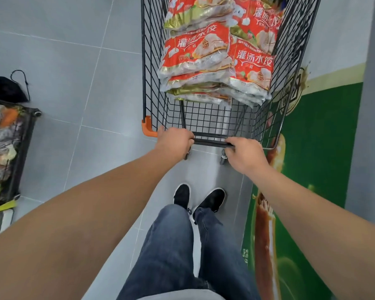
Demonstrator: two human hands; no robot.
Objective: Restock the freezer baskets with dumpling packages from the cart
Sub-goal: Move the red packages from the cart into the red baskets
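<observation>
head view, looking down. my left hand and right hand both had their grip curled round the cart handle, the left near the orange corner cap, the right toward the handle's right end. the wire cart carried the dumpling packages: red-and-white bags in two leaning stacks, filling the far and middle part of the basket, with the mesh at the near end by the handle bare. none was in hand. i judged the step to be transport, steering the cart over the grey tiled floor toward the freezer; restocking proper had not begun. a dark wire basket of mixed packets stood at the left edge of the floor, well apart from the cart; whether it was a freezer basket i could not tell. a green printed panel ran along the right. the next move, as i judged it, called for parking the cart beside the target basket, releasing the handle, and taking the topmost bag from the nearer stack.
</observation>
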